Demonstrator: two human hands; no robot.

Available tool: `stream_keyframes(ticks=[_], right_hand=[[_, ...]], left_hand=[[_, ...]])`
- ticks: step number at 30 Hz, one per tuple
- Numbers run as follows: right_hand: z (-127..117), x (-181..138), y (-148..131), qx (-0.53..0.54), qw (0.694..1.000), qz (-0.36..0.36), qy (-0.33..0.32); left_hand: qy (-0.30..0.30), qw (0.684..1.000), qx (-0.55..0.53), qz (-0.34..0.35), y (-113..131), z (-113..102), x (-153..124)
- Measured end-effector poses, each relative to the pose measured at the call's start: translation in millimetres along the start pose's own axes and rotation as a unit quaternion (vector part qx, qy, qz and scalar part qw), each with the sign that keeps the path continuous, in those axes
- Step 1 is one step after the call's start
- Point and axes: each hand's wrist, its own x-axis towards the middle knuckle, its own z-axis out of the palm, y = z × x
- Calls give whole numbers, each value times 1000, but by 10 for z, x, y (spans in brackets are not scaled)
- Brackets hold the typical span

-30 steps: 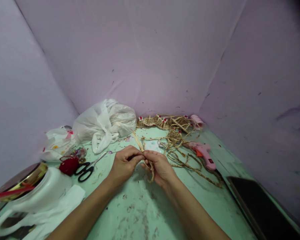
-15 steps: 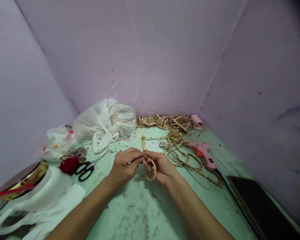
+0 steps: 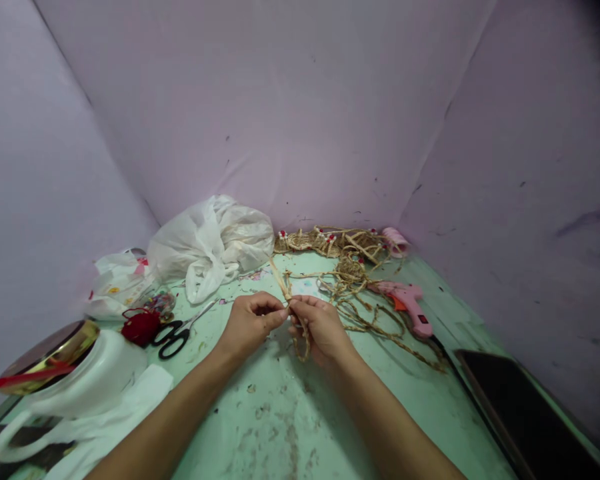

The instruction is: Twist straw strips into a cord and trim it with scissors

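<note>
A tan braided cord (image 3: pixel 301 349) hangs in a loop below my fingers, and its loose strands run up and away across the tabletop. My right hand (image 3: pixel 320 327) is closed around the top of this loop. Against it, my left hand (image 3: pixel 255 322) pinches the cord between thumb and forefinger, close to the knot-like crossing. The fingertips of both hands nearly meet there, so the exact spot they grip is partly hidden.
Right of my hands lie tangled cord (image 3: pixel 375 320) and a pink glue gun (image 3: pixel 411 307), near a dark flat device (image 3: pixel 520 413). Leftward are black-handled scissors (image 3: pixel 175 337), red yarn (image 3: pixel 141 327), a white pot (image 3: pixel 100 373) and a white plastic bag (image 3: pixel 215 240). Braided pieces (image 3: pixel 320 243) line the back.
The cord loop has turned narrower and hangs more edge-on. My left fingers have shifted slightly at the crossing, and the view has moved a little.
</note>
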Motion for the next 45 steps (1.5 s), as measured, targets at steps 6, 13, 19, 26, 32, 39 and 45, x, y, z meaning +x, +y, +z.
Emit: stream_keyframes(ticks=[6,13,19,26,32,39,45], right_hand=[[14,6,41,-20,1000,-12,15],[35,-9,111,-12,1000,-14,13],[58,7,171,12,998,-40,39],[51,16,233,-13,995,-82,49],[32,10,255,-52,992,-110,39],[3,25,234,-96,986,-130,46],[9,43,221,-100,984,-138,42]], left_hand=[[-2,995,-52,-87,-13,0,-6],[43,985,-94,-140,-13,54,-20],[71,977,-148,-134,-42,151,-68],[87,975,-151,-138,-88,190,-74],[106,974,-155,-125,-128,188,-59],[96,983,-115,-110,-121,165,-48],[89,995,-18,-38,-119,135,-49]])
